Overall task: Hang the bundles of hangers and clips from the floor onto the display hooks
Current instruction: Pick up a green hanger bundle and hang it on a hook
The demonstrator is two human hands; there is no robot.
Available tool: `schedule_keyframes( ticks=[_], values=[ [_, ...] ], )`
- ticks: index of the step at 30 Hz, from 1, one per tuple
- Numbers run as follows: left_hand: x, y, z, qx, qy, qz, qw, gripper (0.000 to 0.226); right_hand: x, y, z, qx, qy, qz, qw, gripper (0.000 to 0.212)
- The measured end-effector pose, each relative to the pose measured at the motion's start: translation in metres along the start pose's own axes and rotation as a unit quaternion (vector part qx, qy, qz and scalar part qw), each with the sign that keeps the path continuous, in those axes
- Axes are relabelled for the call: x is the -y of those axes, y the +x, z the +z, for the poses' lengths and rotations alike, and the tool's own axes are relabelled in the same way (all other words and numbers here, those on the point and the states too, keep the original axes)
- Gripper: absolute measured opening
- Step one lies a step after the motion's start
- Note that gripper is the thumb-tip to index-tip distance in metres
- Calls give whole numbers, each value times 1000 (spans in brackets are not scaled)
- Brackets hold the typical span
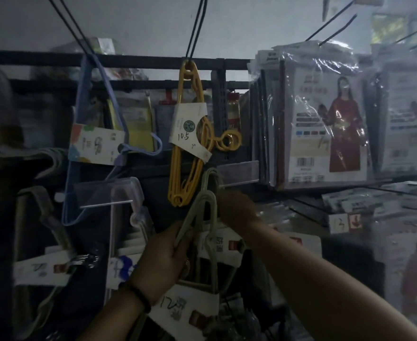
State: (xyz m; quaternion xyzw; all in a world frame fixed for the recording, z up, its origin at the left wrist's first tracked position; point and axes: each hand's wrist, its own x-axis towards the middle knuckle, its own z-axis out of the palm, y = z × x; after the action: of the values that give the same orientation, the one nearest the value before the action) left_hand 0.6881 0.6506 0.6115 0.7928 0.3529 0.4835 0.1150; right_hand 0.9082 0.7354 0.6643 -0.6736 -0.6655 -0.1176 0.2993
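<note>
Mid-hanging, the left grip [168,254] is curled round the grey hanger bundle [213,212], raised beneath the yellow hangers [185,148], with the right grip [237,207] at its hook tops (hold unclear), which next need threading onto a display hook [104,205].

Both arms reach up and forward. The left grip [164,260] is lower, and its fingers curl round the hanger bundle [203,205]. The right grip [237,210] is higher. It is too dark to see its fingers.
</note>
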Motion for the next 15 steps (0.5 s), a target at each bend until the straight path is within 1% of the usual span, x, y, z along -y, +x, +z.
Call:
schedule_keyframes(
  ticks=[3, 6, 9, 10, 12, 14, 15],
  values=[
    [7, -1, -2, -26, 0, -31, 999, 19, 0, 23, 20, 32, 4, 7, 999, 29],
    [11, -1, 1, -48, -19, -52, 997, 23, -2, 31, 27, 58, 1, -13, 998, 35],
    [15, -2, 7, -75, -47, -59, 994, 35, 1, 20, 10, 91, 5, -11, 996, 29],
    [14, -1, 10, -81, -63, -61, 993, 40, 4, 11, -2, 86, 18, -9, 996, 26],
    [12, 1, 18, -92, -95, -63, 989, 42, 10, -20, -28, 22, 59, -10, 998, 21],
    [10, 5, 28, -106, -108, -52, 987, 44, 16, -65, -47, -46, 141, -44, 988, 22],
    [8, 7, 33, -115, -104, -41, 987, 46, 19, -88, -54, -49, 191, -61, 978, 25]
  ],
)
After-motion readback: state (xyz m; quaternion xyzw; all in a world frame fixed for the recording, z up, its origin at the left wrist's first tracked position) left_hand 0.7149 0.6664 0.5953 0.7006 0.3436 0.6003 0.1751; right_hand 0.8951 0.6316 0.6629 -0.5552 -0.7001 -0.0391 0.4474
